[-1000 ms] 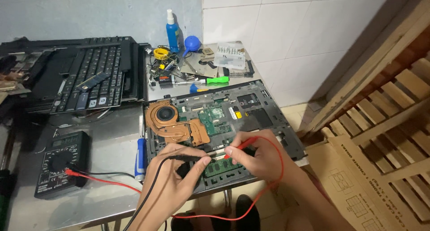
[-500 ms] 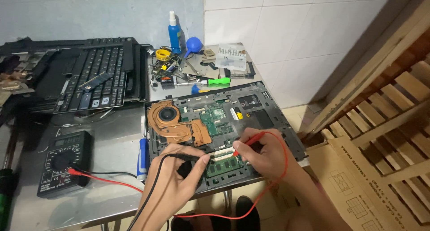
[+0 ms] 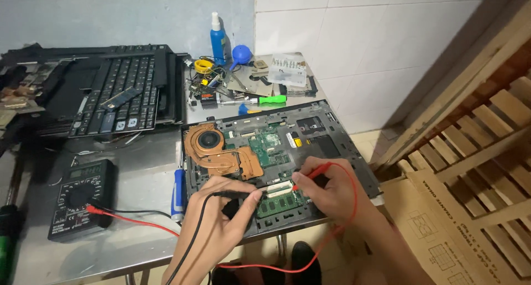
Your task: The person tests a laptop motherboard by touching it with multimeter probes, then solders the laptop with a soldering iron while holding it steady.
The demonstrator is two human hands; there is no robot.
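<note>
Left hand (image 3: 221,218) pinches a slim black probe (image 3: 235,194), right hand (image 3: 326,188) a red probe (image 3: 312,176), over the green circuit board (image 3: 271,147).

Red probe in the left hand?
No. The right hand holds the red probe, while the left hand holds the black probe, both tips at the opened laptop's motherboard.
</note>
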